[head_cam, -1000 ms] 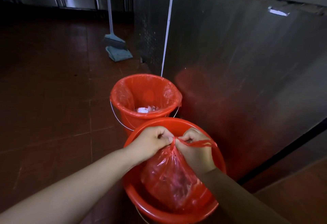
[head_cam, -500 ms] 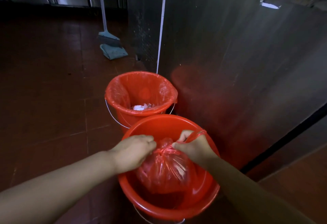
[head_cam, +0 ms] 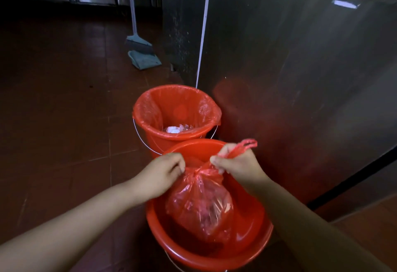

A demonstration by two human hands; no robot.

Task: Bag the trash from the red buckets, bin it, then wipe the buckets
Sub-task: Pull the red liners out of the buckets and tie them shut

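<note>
Above the near bucket (head_cam: 253, 248), both hands (head_cam: 163, 175) (head_cam: 238, 164) pinch the red bag (head_cam: 199, 205) neck.

No text, label, brand, number or sign can be read anywhere. A pale sticker (head_cam: 345, 3) sits high on the steel cabinet (head_cam: 300, 78), but it shows no legible writing.

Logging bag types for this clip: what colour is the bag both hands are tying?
Translucent red, seen in the head view: the bag sits in the near bucket.
</note>
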